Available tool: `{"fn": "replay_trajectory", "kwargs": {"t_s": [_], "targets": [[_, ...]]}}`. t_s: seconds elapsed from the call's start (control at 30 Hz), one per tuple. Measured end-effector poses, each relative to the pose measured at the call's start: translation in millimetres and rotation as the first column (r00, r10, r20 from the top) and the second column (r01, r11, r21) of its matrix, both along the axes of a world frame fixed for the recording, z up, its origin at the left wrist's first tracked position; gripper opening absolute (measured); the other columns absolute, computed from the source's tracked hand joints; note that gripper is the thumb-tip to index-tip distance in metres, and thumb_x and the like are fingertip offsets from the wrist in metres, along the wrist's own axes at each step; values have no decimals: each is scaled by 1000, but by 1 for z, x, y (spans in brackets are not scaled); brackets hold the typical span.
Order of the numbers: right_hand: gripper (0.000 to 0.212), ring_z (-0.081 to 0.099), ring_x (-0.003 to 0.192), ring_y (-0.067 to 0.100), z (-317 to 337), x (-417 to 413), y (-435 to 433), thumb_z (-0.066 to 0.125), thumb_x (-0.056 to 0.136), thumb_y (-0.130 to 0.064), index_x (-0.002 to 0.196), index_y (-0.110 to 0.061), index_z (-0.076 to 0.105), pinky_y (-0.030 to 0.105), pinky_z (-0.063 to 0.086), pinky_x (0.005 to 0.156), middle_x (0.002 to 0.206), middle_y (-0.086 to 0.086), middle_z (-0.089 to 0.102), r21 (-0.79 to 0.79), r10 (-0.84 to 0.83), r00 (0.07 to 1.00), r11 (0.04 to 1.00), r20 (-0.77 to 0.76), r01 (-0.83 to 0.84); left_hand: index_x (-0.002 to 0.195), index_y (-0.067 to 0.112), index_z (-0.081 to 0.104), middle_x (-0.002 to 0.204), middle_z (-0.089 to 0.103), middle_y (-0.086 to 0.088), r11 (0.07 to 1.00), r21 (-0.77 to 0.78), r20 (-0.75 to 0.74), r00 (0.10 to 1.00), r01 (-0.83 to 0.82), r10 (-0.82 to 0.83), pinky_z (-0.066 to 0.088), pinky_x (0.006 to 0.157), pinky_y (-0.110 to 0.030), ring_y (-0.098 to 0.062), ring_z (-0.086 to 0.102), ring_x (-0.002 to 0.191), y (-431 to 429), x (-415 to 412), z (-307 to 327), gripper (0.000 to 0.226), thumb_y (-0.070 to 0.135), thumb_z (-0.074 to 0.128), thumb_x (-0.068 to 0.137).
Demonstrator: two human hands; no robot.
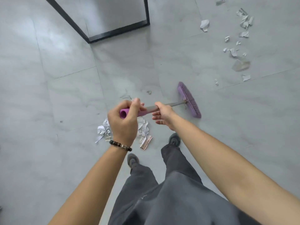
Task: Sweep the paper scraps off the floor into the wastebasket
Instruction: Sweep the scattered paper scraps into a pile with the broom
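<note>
A purple broom with a grey shaft (173, 104) points away from me, its purple brush head (189, 99) down on the grey tiled floor right of centre. My left hand (123, 120) grips the purple handle end. My right hand (164, 115) holds the shaft farther down, thumb over it and fingers loose below. A small heap of white paper scraps (103, 129) lies under my left hand, partly hidden by it. More scraps (235, 52) are strewn at the upper right, beyond the brush head. No wastebasket is in view.
A black-framed glass partition (116, 32) meets the floor at the top centre and forms a corner. My two feet in dark shoes (174, 139) stand just behind the scrap heap. A folded pinkish slip (146, 142) lies beside the heap.
</note>
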State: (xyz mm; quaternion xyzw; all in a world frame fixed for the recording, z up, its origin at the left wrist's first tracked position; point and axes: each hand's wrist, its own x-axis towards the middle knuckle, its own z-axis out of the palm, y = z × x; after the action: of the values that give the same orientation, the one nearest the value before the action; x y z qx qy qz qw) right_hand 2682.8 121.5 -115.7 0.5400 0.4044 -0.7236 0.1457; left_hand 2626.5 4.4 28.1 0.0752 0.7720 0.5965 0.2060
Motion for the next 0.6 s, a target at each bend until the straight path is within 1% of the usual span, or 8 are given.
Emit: {"fn": "replay_trajectory", "kwargs": {"t_s": [0.07,0.1,0.2,0.27,0.33,0.43,0.53,0.6], "targets": [[29,59,61,17,10,-24,-24,44,94,-41,87,-16,57,27,48,59,77,4,60,-37,82,996,996,-27,-83,55,3,60,60,68,-15,996,27,-38,996,-83,84,58,80,-48,-36,71,71,-18,-23,11,36,8,59,91],[29,59,62,17,16,-36,-35,43,94,-42,90,-16,57,27,48,59,80,5,60,-67,107,993,992,-46,-110,54,3,58,56,66,-12,992,38,-58,991,-117,119,58,78,-51,-37,70,68,-26,-32,18,36,6,59,90],[27,59,67,18,37,-68,-70,40,97,-37,102,-15,55,28,48,62,85,6,60,-187,98,988,975,-121,-119,54,7,53,46,60,0,978,81,-121,972,-194,203,59,67,-47,-30,66,55,-46,-56,40,37,5,58,90],[21,60,66,16,51,-85,-93,40,98,-30,95,-14,55,26,49,61,80,4,59,-230,46,985,969,-167,-85,55,7,49,43,55,3,969,135,-155,961,-208,228,58,64,-45,-25,60,48,-60,-69,53,37,6,59,90],[20,59,59,12,63,-100,-115,43,97,-22,82,-16,54,23,48,54,68,-1,53,-221,-20,981,975,-192,-23,56,6,46,41,50,4,961,196,-177,957,-194,229,56,60,-41,-23,54,43,-75,-79,66,38,9,61,91],[19,57,47,10,80,-122,-150,51,94,-16,74,-17,51,20,46,47,55,-3,49,-188,-92,974,981,-208,52,57,0,44,41,46,-3,945,272,-206,948,-182,241,53,56,-36,-28,48,40,-101,-94,84,41,11,64,91],[13,56,48,12,91,-147,-179,51,91,-9,79,-11,49,24,46,51,60,3,51,-135,-144,962,984,-230,115,56,5,42,41,44,-1,926,324,-218,937,-194,273,53,57,-36,-26,46,40,-133,-114,89,42,15,64,90],[7,57,48,11,90,-161,-192,49,90,-9,86,-7,55,23,48,51,63,4,54,-93,-149,964,987,-219,131,58,9,45,42,47,5,929,319,-206,944,-185,258,55,61,-40,-23,50,43,-157,-126,82,39,17,63,91]]}}
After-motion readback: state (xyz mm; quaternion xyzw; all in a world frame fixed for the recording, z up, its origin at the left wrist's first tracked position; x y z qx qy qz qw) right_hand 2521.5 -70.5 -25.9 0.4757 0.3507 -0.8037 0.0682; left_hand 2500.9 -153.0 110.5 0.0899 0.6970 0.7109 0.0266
